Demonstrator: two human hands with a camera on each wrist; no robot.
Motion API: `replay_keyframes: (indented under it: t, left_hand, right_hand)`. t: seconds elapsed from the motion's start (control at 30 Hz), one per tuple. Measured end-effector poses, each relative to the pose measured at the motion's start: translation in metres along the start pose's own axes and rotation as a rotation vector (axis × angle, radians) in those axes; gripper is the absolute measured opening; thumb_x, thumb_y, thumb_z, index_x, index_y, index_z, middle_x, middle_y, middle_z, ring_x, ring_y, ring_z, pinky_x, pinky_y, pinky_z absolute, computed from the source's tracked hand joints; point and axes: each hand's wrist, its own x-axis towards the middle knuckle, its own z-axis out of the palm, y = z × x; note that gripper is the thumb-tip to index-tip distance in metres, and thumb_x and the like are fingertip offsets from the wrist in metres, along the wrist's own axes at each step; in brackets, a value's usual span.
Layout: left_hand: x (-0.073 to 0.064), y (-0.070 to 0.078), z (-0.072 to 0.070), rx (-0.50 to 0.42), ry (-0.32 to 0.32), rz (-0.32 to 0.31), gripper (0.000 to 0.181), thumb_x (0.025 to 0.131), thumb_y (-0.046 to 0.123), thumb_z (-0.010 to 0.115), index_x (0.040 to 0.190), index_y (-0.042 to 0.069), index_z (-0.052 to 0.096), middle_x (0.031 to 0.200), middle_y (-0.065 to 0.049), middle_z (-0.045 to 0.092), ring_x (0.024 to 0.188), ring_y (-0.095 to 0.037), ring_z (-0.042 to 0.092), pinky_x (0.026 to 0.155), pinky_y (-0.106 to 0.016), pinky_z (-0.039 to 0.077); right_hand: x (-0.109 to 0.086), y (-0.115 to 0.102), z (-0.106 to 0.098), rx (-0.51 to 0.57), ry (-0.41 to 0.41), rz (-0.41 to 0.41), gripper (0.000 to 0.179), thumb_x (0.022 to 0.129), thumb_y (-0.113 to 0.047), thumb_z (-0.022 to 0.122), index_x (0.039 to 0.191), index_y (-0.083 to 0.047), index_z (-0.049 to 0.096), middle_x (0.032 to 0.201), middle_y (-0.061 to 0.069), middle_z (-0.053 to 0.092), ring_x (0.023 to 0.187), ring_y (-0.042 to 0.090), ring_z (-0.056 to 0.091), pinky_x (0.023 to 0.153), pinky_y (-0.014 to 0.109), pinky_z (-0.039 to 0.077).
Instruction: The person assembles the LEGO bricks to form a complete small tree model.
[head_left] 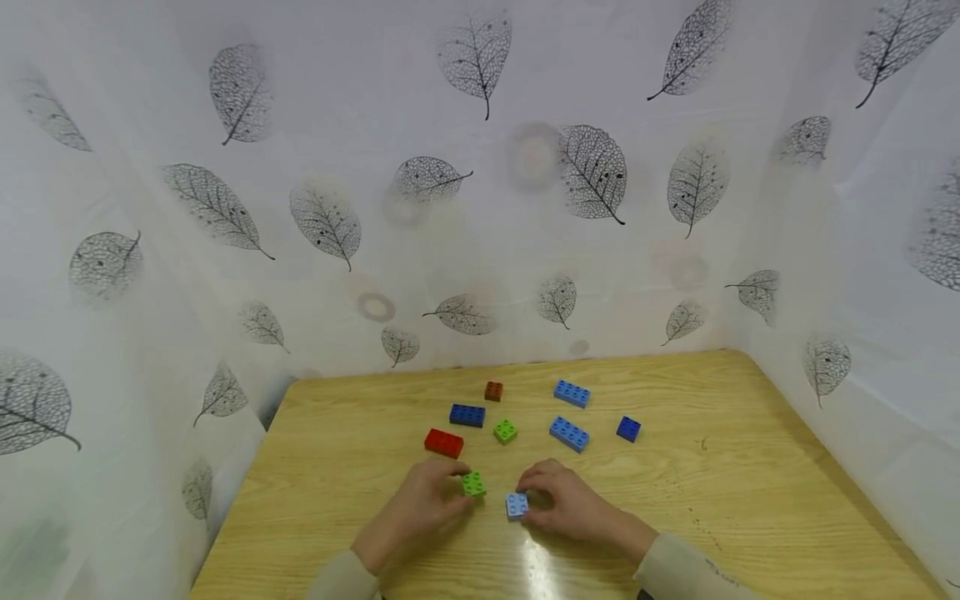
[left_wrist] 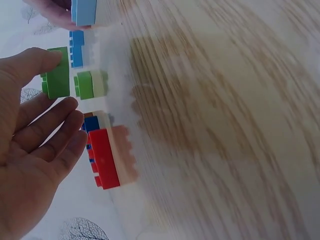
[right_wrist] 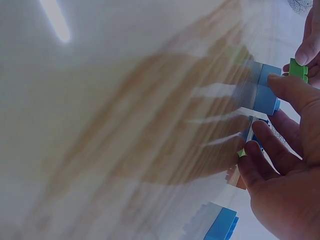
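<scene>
Green block (head_left: 473, 484), pinched by the left hand (head_left: 423, 502), near a pale blue block (head_left: 517, 507), pinched by the right hand (head_left: 572, 505); red block (head_left: 444, 443) on the desk (head_left: 720, 475) beyond.

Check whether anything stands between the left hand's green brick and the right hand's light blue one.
Nothing visible does: in the head view, only tabletop shows between the green brick and the light blue brick. The other green brick lies beyond that gap.

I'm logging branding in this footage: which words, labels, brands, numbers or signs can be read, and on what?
No readable text.
Right sleeve: small dark marking, too blurred to read.
Tabletop: faint marks, too small to tell.
Held green brick, light-blue brick: none legible.
</scene>
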Motion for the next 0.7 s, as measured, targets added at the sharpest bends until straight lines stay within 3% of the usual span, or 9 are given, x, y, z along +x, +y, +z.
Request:
replay_keyframes:
  t: [0.2,0.57,0.7]
  left_hand:
    - [0.005,0.007,0.006,-0.035,-0.036,0.026,0.035,0.093,0.024,0.082,0.124,0.011,0.072,0.123,-0.002,0.075,0.114,-0.019,0.069,0.1,-0.041,0.057]
    - [0.014,0.018,0.02,-0.097,-0.064,0.095,0.029,0.091,0.017,0.082,0.119,0.014,0.073,0.114,0.005,0.076,0.105,-0.006,0.068,0.095,-0.031,0.057]
    - [0.017,0.021,0.024,-0.117,-0.079,0.093,0.026,0.093,0.019,0.081,0.117,0.017,0.074,0.113,0.009,0.076,0.104,-0.003,0.067,0.095,-0.03,0.056]
  right_hand:
    - [-0.001,-0.001,-0.001,-0.002,0.003,0.002,0.032,0.093,-0.031,0.081,0.122,-0.02,0.075,0.128,-0.003,0.069,0.123,0.02,0.06,0.107,0.043,0.051]
    - [0.001,-0.002,0.0,0.002,-0.005,0.028,0.033,0.092,-0.031,0.082,0.122,-0.021,0.075,0.128,-0.005,0.069,0.123,0.018,0.059,0.108,0.043,0.051]
    - [0.001,0.0,0.0,-0.007,0.0,0.026,0.034,0.091,-0.031,0.083,0.122,-0.021,0.075,0.128,-0.005,0.069,0.123,0.017,0.059,0.107,0.043,0.051]
